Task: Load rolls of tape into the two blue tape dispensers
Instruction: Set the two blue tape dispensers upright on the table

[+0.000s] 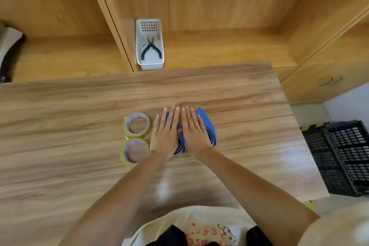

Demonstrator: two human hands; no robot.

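Note:
Two blue tape dispensers lie side by side on the wooden table (79, 116). My left hand (164, 132) rests flat over the left dispenser (179, 145), fingers straight and together. My right hand (194, 130) lies flat over the right dispenser (207, 124), which shows at its right side. Both hands hide most of the dispensers. Two yellow-edged rolls of clear tape lie flat just left of my left hand, one farther (136, 124) and one nearer (134, 151), touching each other.
A white plastic basket (149, 46) with black pliers (151, 48) stands on the shelf behind the table's far edge. Black plastic crates (343, 158) sit on the floor to the right of the table. Wooden cabinets line the back.

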